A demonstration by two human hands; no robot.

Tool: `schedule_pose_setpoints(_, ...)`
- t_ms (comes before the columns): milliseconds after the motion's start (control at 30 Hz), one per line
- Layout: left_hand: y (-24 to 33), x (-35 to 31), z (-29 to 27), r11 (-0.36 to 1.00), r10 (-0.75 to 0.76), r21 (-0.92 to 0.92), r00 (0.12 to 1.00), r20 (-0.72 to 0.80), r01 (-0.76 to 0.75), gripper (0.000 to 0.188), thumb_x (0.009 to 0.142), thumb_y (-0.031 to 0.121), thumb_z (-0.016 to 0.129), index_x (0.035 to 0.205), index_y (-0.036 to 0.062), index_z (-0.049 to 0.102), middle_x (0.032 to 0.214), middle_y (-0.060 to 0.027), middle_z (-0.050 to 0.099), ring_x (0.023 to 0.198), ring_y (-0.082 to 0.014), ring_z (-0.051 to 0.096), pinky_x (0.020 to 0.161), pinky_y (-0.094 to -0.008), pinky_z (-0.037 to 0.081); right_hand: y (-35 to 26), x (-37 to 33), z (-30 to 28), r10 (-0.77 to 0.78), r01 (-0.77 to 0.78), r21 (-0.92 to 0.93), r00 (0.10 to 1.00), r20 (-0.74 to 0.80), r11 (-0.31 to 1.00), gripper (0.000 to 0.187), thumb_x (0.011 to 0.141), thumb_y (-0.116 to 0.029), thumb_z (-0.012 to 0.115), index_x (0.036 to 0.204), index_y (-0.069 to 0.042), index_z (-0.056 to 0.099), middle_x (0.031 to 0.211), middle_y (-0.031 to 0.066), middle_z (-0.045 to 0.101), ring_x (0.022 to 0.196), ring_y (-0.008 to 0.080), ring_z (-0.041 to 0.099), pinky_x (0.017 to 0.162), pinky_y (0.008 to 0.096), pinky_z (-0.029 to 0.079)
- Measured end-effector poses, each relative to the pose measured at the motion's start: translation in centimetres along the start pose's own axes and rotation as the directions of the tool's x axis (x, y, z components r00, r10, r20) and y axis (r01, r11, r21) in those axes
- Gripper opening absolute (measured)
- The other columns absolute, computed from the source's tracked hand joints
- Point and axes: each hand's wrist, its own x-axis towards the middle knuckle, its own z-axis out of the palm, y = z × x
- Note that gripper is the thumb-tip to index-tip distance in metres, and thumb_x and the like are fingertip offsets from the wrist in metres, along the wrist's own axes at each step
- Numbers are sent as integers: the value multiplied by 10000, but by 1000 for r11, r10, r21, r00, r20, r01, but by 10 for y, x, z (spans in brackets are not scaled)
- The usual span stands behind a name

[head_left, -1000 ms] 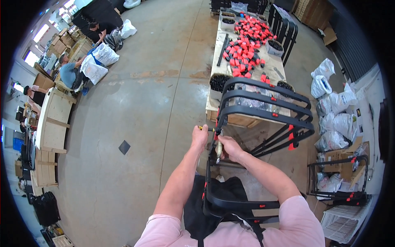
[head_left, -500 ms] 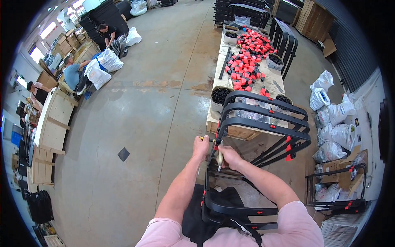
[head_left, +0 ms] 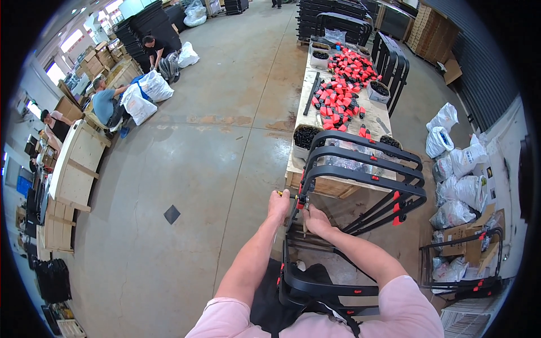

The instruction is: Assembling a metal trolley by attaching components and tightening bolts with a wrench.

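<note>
In front of me stand several black tubular frames [head_left: 360, 172] with rounded corners and red fittings. My left hand [head_left: 278, 206] is closed around a screwdriver [head_left: 280, 194] with a yellow-and-black handle, at the left side of the frames. Its shaft runs right to a red-and-black fitting [head_left: 302, 199] on the frame tube. Just right of that tube, my right hand [head_left: 318, 221] is closed around a slim, pale-handled tool [head_left: 305, 223] that points downward. The fingers hide most of it, so I cannot tell its kind. Lower frames [head_left: 332, 287] stand close against my body.
A wooden table [head_left: 307, 107] beyond the frames carries red-and-black plastic parts [head_left: 341, 98] and boxes of small black parts [head_left: 306, 137]. White sacks [head_left: 465, 160] and cartons line the right wall. People sit working at the left, near white bags [head_left: 141, 101] and a wooden bench [head_left: 76, 163].
My view has shifted slightly, so the scene sits a little lower and further right. Both hands stay at the same fitting; less of the pale tool shows beneath my right hand.
</note>
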Motion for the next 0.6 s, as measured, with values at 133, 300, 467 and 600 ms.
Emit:
schedule_pose_setpoints(133, -3, -3, -10, 999, -27, 25, 999, -41, 28, 335, 1054, 347, 640, 983, 43, 519, 706, -23, 552, 519, -122, 467, 429, -338, 360, -12, 13, -11, 57, -73, 270, 996, 65, 960, 439, 1135, -424, 424, 1148, -22, 601, 848, 128, 718, 747, 274, 746, 581, 424, 577)
schedule_pose_setpoints(300, -26, 9, -18, 1000, 14, -9, 996, -83, -15, 337, 1054, 340, 639, 978, 38, 512, 711, -29, 565, 531, -119, 477, 438, -335, 364, -50, 5, -23, 177, -446, 578, 869, 462, 684, 495, 1128, -447, 432, 1175, 15, 602, 821, 129, 701, 680, 251, 720, 548, 438, 561)
schedule_pose_setpoints(467, -6, 8, 2, 998, 55, 8, 998, -43, -55, 331, 1052, 334, 642, 967, 41, 514, 707, -25, 559, 531, -115, 474, 441, -335, 366, -9, 10, 0, 123, -139, 218, 989, 86, 966, 478, 1126, -438, 433, 1147, 11, 596, 774, 136, 704, 599, 263, 709, 524, 405, 568)
schedule_pose_setpoints(600, -24, 11, -16, 1000, -1, -24, 999, -50, 0, 331, 1051, 330, 642, 955, 37, 519, 711, -25, 567, 532, -119, 481, 442, -343, 375, -55, 7, -38, 151, -624, 710, 776, 612, 326, 512, 1135, -496, 396, 971, -65, 619, 781, 112, 719, 558, 196, 679, 473, 336, 522)
